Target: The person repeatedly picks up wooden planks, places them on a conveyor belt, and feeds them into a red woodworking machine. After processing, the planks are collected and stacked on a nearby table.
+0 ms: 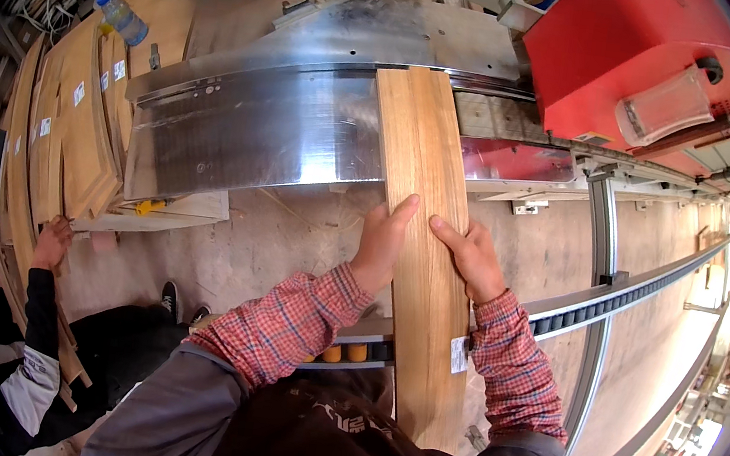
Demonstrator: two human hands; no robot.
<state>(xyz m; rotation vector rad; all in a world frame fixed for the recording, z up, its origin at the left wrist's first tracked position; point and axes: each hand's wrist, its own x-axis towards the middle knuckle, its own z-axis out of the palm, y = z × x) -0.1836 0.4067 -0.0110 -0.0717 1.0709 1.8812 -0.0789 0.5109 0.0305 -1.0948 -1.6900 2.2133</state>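
Note:
A long light-brown wooden board (pixel 429 209) lies lengthwise in front of me. Its far end rests on the shiny metal table (pixel 268 129) of a machine, and its near end reaches my body. My left hand (pixel 385 238) grips the board's left edge, thumb on top. On the opposite edge my right hand (pixel 474 255) holds it the same way, at about the same height. The fingers under the board are hidden. A white label (pixel 459 355) sits on the right side of the board, below my right hand.
A red machine housing (pixel 632 60) stands at the far right. Roller rails (pixel 620 300) run to the right and pass under the board. Wooden panels (pixel 76 129) are stacked at left, with a plastic bottle (pixel 123 19) on them. A co-worker's hand (pixel 52 242) touches boards there.

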